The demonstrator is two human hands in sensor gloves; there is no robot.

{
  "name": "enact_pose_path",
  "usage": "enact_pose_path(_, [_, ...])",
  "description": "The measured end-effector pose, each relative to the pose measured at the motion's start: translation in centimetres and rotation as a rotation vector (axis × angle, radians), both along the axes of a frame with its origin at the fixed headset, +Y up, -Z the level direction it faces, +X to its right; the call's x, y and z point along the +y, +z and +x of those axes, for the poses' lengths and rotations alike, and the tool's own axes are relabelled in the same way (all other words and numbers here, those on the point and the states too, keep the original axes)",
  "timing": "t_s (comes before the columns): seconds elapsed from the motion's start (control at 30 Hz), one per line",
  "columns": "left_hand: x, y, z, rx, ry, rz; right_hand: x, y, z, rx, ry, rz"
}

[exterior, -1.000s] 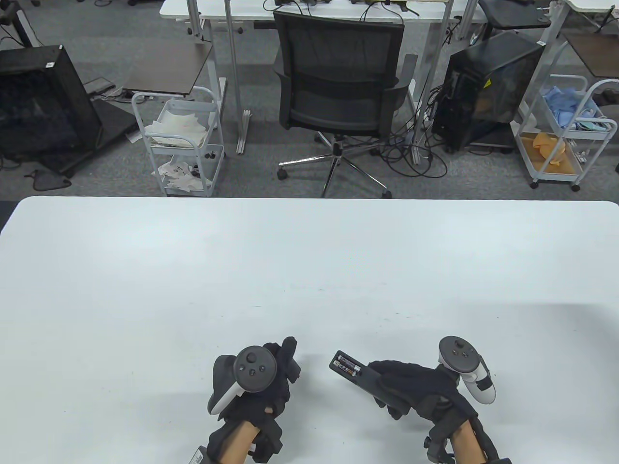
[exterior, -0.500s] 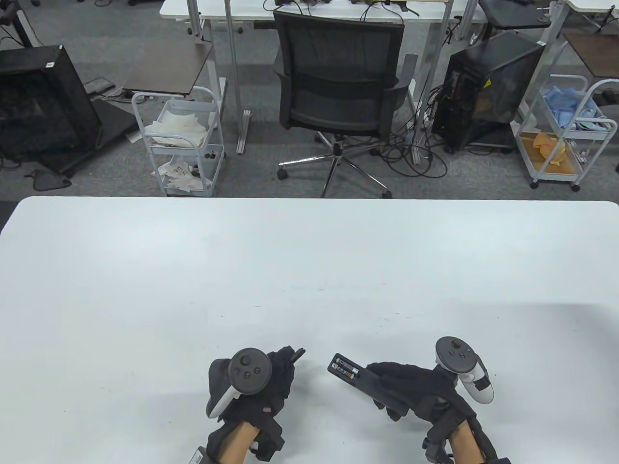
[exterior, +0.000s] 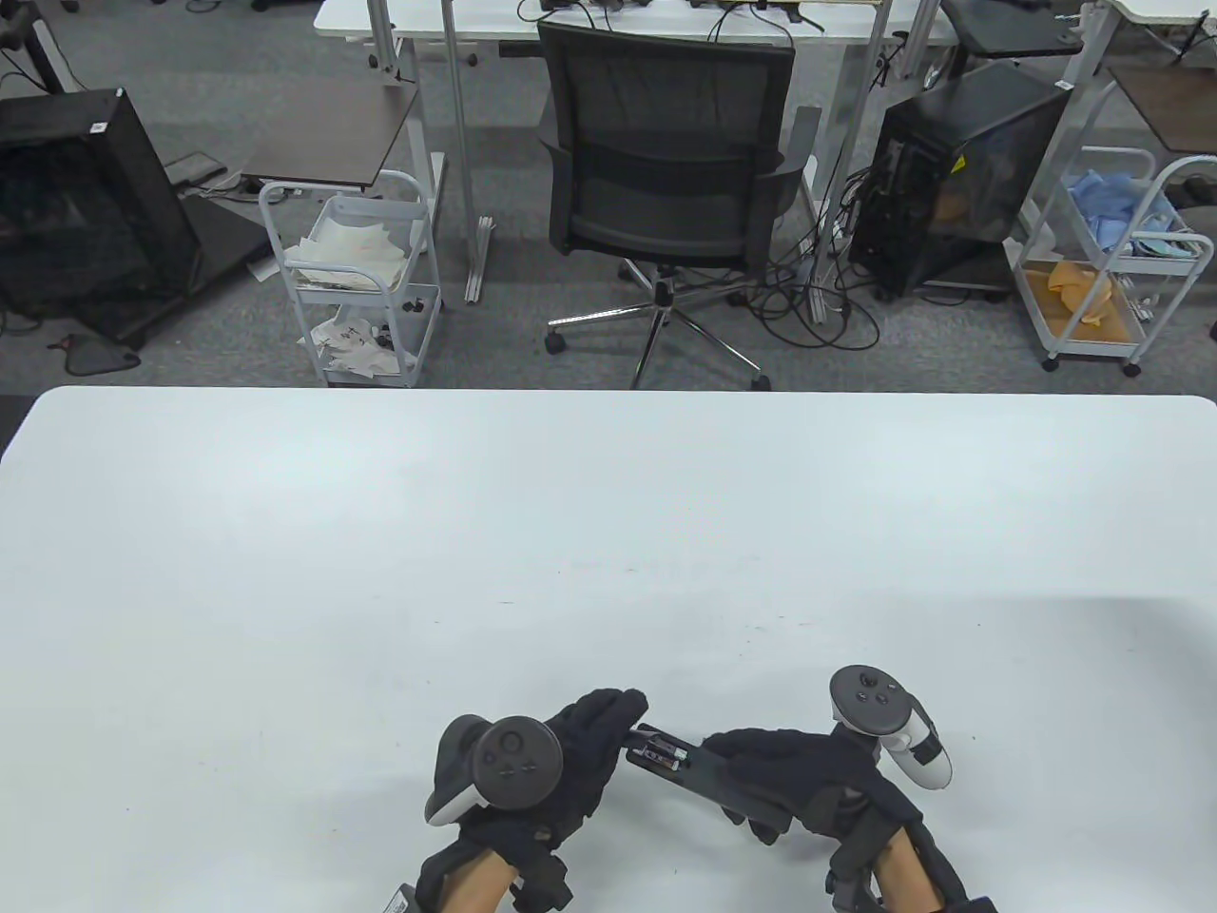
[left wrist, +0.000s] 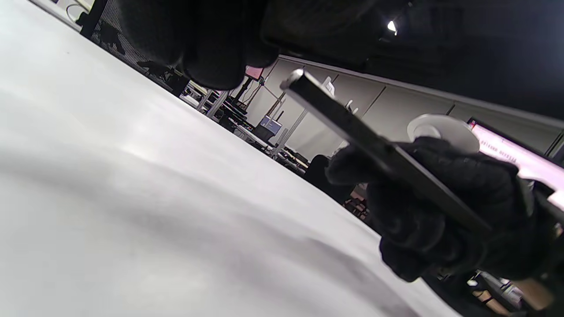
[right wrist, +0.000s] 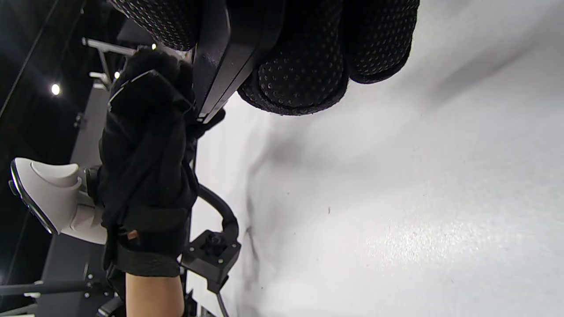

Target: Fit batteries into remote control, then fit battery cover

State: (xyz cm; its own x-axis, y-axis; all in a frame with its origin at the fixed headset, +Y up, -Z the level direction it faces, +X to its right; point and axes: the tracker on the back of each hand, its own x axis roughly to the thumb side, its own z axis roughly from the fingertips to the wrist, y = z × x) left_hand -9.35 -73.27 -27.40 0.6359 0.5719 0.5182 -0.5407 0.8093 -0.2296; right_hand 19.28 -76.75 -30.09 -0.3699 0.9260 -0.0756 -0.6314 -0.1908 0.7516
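1. The right hand [exterior: 808,770] grips the remote control [exterior: 699,766] at lower centre; keep it level.
2. The batteries [exterior: 658,756] sit inside.
3. The left hand [exterior: 570,761], fingers curled at the remote's end, possibly holds the cover, I cannot tell; align, then slide gently.

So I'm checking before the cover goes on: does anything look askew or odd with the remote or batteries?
Nothing stands out. Both batteries lie side by side in the open bay of the remote, held off the table by the right hand; the left hand touches its end.

Office or lab workspace: black mesh swivel chair [exterior: 670,162], white height-adjustable desks [exterior: 608,19], white wheeled carts [exterior: 357,276], black computer towers [exterior: 960,171].
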Motion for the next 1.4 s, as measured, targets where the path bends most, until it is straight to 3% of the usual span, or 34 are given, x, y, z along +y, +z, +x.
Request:
enact_pose_path(0.27, [-0.1,0.3,1.3,-0.09,-0.136,-0.008,-0.4,0.1,-0.4,0.028,-0.013,-0.027])
enact_pose_path(0.67, [-0.8,0.4,1.4,-0.269,-0.225,-0.206,-0.5,0.1,-0.3,0.032,-0.064,-0.058])
enact_pose_path(1.03, [-0.5,0.5,1.3,-0.214,-0.194,-0.126,-0.4,0.1,0.0,0.029,-0.081,-0.053])
enact_pose_path(1.2, [-0.6,0.3,0.9,-0.227,-0.109,-0.166,-0.3,0.1,0.0,0.024,-0.082,-0.048])
enact_pose_path(1.4, [-0.4,0.6,1.3,-0.226,-0.199,-0.16,-0.3,0.1,0.0,0.023,-0.063,-0.038])
